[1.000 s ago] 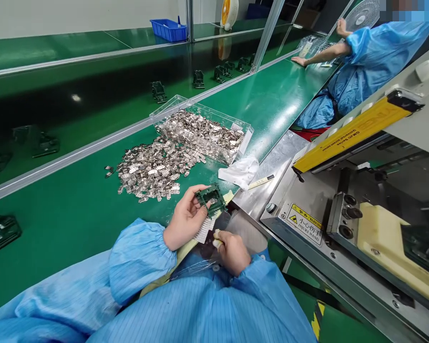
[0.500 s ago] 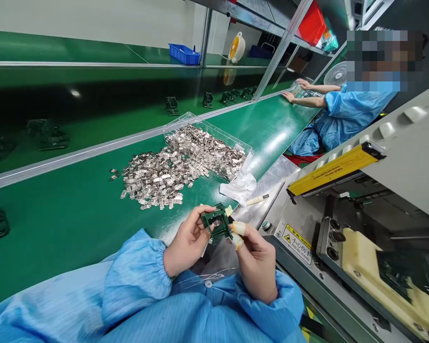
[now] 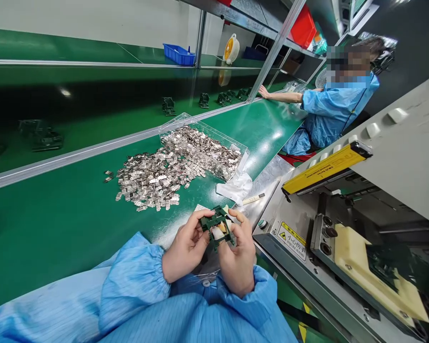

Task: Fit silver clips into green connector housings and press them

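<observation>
A long green worktop (image 3: 75,209) runs through a factory line, edged by a silver rail, with a darker green conveyor lane (image 3: 93,109) beyond it carrying several small dark frames. Near the middle of the worktop a clear plastic tray (image 3: 171,125) holds a heap of small silvery metal clips (image 3: 203,150), and more of the same clips spill out of it into a loose pile (image 3: 150,178) on the green surface. Just beside the tray's near corner lies a crumpled white cloth (image 3: 236,188), with a thin pale stick (image 3: 254,198) next to it on a steel plate.

At the near edge, 2 blue-sleeved arms meet over the person's lap. The left hand (image 3: 184,250) grips the left side of a small dark green frame (image 3: 217,229) with thumb and fingertips. The right hand (image 3: 238,257) clasps the frame's right side, its thumb, capped in a pale finger cot, pressed into the frame's open centre. The frame is held clear of the worktop, tilted toward the camera, between both hands.

To the right stands a grey press machine (image 3: 396,157) with a yellow bar (image 3: 325,166) across its front, a yellow warning label (image 3: 292,234) on its steel base, and a cream fixture block (image 3: 372,271) inside. Farther down the line another person in a blue smock (image 3: 332,112) reaches one hand onto the worktop. A blue bin (image 3: 178,54) sits on the far shelf.
</observation>
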A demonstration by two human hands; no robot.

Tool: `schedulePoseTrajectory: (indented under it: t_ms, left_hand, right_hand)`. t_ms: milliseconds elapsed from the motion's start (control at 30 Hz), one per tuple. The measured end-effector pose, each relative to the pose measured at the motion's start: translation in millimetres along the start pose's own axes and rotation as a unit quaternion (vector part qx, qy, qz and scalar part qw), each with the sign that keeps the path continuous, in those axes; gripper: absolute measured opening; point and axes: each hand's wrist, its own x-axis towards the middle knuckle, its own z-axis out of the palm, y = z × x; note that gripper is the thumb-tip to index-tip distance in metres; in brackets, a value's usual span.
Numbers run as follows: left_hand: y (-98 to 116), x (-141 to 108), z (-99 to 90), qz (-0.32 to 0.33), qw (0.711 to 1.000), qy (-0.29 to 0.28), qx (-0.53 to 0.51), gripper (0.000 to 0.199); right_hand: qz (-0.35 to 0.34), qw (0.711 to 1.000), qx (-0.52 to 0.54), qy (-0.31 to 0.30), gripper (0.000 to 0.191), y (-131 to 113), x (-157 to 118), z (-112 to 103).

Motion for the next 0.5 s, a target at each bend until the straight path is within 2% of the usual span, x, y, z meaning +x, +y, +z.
schedulePoseTrajectory:
  t_ms: [200,367,433,500]
  left_hand:
    - [3,-7,1.2,0.014,0.999,0.011,0.043,0.03]
    - [4,-11,-6.2,0.003,0.994,0.026,0.106,0.036]
    - [3,-10,-10.7,0.004,0.992,0.024,0.125,0.038]
    - [6,-8,-11.7,-0.002,0.991,0.016,0.134,0.039]
  right_hand:
    - [0.086,0.992,0.085,0.032,0.003,-6,-4,6]
    - [0.182,0.955,0.233,0.029,0.028,-3,-11,15]
    - [0.205,0.939,0.277,0.016,0.03,1,-11,7]
    - [0.184,0.94,0.288,-0.013,0.033,3,-12,-12]
